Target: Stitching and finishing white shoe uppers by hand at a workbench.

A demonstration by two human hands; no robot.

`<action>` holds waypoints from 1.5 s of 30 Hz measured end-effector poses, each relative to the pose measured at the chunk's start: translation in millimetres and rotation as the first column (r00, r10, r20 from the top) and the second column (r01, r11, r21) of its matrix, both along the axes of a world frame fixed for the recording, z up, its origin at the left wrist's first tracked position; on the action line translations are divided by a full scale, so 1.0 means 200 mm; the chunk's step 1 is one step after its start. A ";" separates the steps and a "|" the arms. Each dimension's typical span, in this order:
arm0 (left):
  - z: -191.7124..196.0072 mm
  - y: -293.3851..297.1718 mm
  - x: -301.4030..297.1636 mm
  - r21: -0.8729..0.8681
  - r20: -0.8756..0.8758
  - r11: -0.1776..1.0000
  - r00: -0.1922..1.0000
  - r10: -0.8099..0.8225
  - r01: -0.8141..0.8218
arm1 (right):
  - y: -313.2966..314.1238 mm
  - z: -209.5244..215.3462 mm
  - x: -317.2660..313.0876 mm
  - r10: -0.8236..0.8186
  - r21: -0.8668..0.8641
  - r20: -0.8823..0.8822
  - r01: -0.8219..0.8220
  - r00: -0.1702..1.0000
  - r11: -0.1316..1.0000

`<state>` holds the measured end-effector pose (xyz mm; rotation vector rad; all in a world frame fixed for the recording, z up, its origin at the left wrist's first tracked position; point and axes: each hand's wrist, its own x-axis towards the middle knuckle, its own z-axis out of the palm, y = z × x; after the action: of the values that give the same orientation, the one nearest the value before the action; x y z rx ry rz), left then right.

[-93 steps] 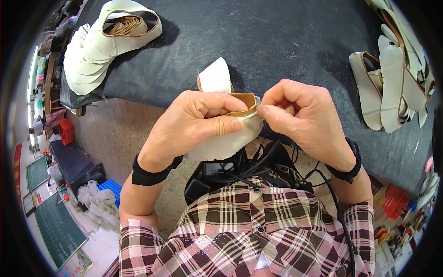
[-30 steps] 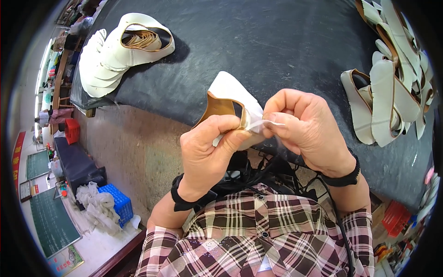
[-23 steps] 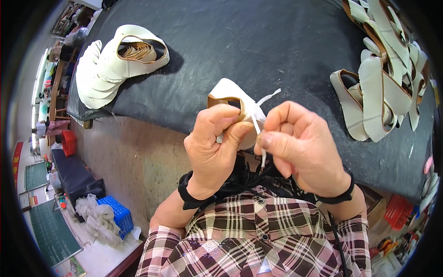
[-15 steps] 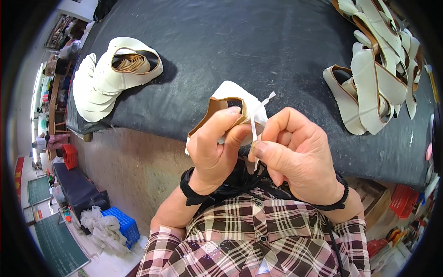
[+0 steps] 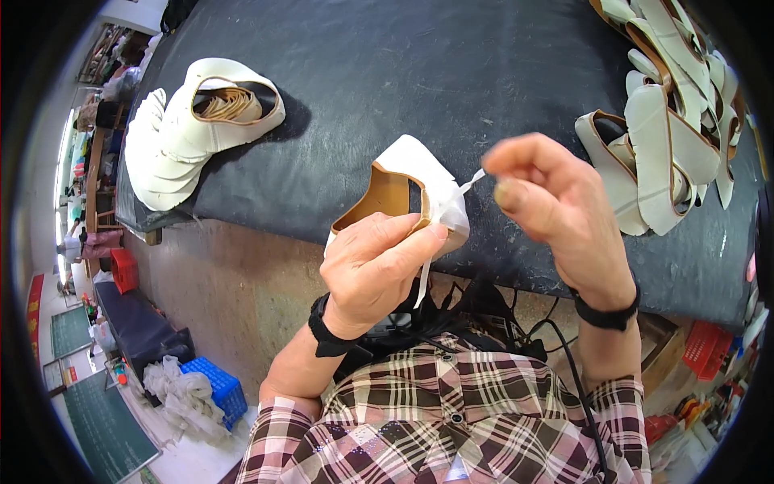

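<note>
My left hand (image 5: 375, 270) is closed on a white shoe upper (image 5: 419, 161) with tan lining, thumb and fingers pinching its edge. A narrow white strip (image 5: 424, 278) crosses the upper near that pinch; one end hangs below, the other points up to the right. My right hand (image 5: 564, 202) is raised beside it, slightly blurred, with a gap between thumb and forefinger. The strip's upper end comes right up to the forefinger's tip; whether they touch I cannot tell. The upper is held over the near edge of the black-covered table (image 5: 387, 73).
A nested stack of white uppers (image 5: 173, 149) lies on the table's left. Another heap of white uppers (image 5: 669, 145) lies at right. Off the table are a blue crate (image 5: 222, 391), a red basket (image 5: 123, 271), a dark bench (image 5: 145, 323) and a red crate (image 5: 705, 351).
My right hand has let go of the strip's lower part and moved up and right to its upper end. My left fingers have shifted their pinch on the upper.
</note>
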<state>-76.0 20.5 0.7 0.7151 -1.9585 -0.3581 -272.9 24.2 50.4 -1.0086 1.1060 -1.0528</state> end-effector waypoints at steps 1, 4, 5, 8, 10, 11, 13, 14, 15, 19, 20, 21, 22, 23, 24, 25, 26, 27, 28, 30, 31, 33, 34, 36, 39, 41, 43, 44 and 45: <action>-0.01 0.01 0.00 0.007 0.010 1.000 1.000 -0.001 0.001 | -0.03 -0.01 0.03 0.001 0.027 0.116 -0.004 0.993 1.000; 0.02 0.03 -0.01 0.058 -0.020 0.997 0.998 0.053 -0.052 | -0.04 -0.12 0.15 0.146 -0.071 0.097 -0.140 0.985 0.988; 0.03 0.03 -0.01 0.101 -0.058 0.992 0.995 0.078 -0.072 | -0.03 -0.11 0.16 0.153 -0.071 0.097 -0.146 0.983 0.987; 0.05 0.07 0.01 0.280 -0.146 0.948 0.969 0.197 -0.150 | -0.01 -0.13 0.24 -0.075 -0.251 0.048 0.085 0.996 0.964; 0.07 0.09 -0.03 0.451 -0.337 0.889 0.906 0.256 -0.084 | -0.02 -0.17 0.27 -0.163 -0.414 -0.023 0.139 0.986 0.900; 0.09 0.09 -0.05 0.443 -0.338 0.891 0.903 0.264 -0.095 | -0.02 -0.17 0.27 -0.276 -0.564 -0.076 0.187 0.958 0.804; 0.13 0.09 -0.08 0.640 -0.447 0.769 0.809 0.383 -0.011 | -0.03 -0.18 0.25 -0.296 -0.732 -0.150 0.096 0.943 0.675; 0.16 0.09 -0.09 0.706 -0.535 0.695 0.747 0.395 0.138 | -0.03 -0.19 0.23 -0.351 -0.855 -0.221 -0.007 0.910 0.519; 0.19 0.09 -0.09 0.702 -0.535 0.700 0.746 0.397 0.131 | -0.04 -0.18 0.21 -0.425 -0.930 -0.276 -0.127 0.862 0.346; 0.30 0.05 -0.10 0.858 -0.486 0.422 0.730 0.480 0.293 | -0.04 -0.22 0.21 -0.525 -0.982 -0.182 -0.183 0.832 0.050; 0.31 0.03 -0.08 0.867 -0.462 0.411 0.764 0.450 0.282 | -0.03 -0.22 0.20 -0.513 -0.978 -0.197 -0.202 0.835 0.048; 0.31 0.02 -0.08 0.876 -0.438 0.397 0.797 0.416 0.274 | -0.02 -0.22 0.20 -0.510 -0.978 -0.198 -0.202 0.837 0.049; 0.32 0.01 -0.09 0.880 -0.423 0.398 0.808 0.409 0.259 | -0.02 -0.22 0.20 -0.516 -0.979 -0.197 -0.191 0.834 0.065; 0.32 0.01 -0.10 0.880 -0.423 0.397 0.807 0.412 0.259 | -0.01 -0.23 0.20 -0.521 -0.980 -0.197 -0.181 0.830 0.082; 0.32 0.01 -0.10 0.882 -0.415 0.398 0.817 0.400 0.253 | 0.00 -0.22 0.19 -0.503 -0.975 -0.220 -0.193 0.836 0.106; 0.32 0.00 -0.10 0.883 -0.407 0.398 0.827 0.388 0.248 | -0.01 -0.22 0.18 -0.497 -0.976 -0.219 -0.193 0.840 0.104; 0.32 0.00 -0.11 0.883 -0.407 0.401 0.824 0.394 0.244 | -0.01 -0.22 0.17 -0.508 -0.978 -0.207 -0.186 0.836 0.092; 0.32 -0.01 -0.12 0.883 -0.406 0.401 0.824 0.394 0.243 | -0.02 -0.22 0.17 -0.521 -0.981 -0.193 -0.179 0.832 0.077; 0.33 -0.01 -0.12 0.883 -0.406 0.402 0.824 0.394 0.243 | -0.02 -0.22 0.17 -0.516 -0.981 -0.191 -0.179 0.835 0.072; 0.33 -0.01 -0.12 0.883 -0.409 0.400 0.822 0.396 0.247 | -0.01 -0.22 0.18 -0.526 -0.987 -0.161 -0.124 0.835 0.105; 0.33 -0.01 -0.12 0.884 -0.411 0.392 0.822 0.394 0.254 | -0.01 -0.23 0.19 -0.521 -0.987 -0.160 -0.126 0.838 0.100; 0.33 -0.01 -0.11 0.883 -0.420 0.385 0.816 0.398 0.267 | -0.01 -0.24 0.20 -0.529 -0.989 -0.141 -0.096 0.837 0.113; 0.33 -0.01 -0.11 0.884 -0.426 0.373 0.813 0.398 0.281 | -0.01 -0.24 0.20 -0.527 -0.989 -0.145 -0.100 0.838 0.113; 0.33 -0.02 -0.10 0.884 -0.429 0.371 0.811 0.397 0.286 | -0.02 -0.25 0.21 -0.537 -0.983 -0.182 -0.151 0.824 0.102; 0.29 -0.03 -0.06 0.874 -0.454 0.363 0.811 0.368 0.324 | -0.03 -0.26 0.24 -0.549 -0.982 -0.187 -0.177 0.815 0.071; 0.27 -0.05 -0.04 0.863 -0.478 0.359 0.808 0.346 0.357 | 0.00 -0.25 0.22 -0.490 -0.956 -0.289 -0.271 0.822 0.109; 0.26 -0.07 -0.06 0.901 -0.393 0.357 0.812 0.431 0.246 | 0.02 -0.25 0.24 -0.456 -0.931 -0.362 -0.344 0.813 0.126; 0.26 -0.08 -0.05 0.901 -0.396 0.355 0.812 0.430 0.251 | 0.03 -0.25 0.27 -0.445 -0.903 -0.429 -0.393 0.786 0.175; 0.25 -0.09 -0.04 0.893 -0.406 0.373 0.812 0.420 0.253 | 0.05 -0.25 0.29 -0.433 -0.869 -0.494 -0.440 0.754 0.224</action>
<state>-83.8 3.2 51.6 1.2274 -0.9228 -1.5353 -215.0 33.7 -0.1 -2.6800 0.8346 -1.4644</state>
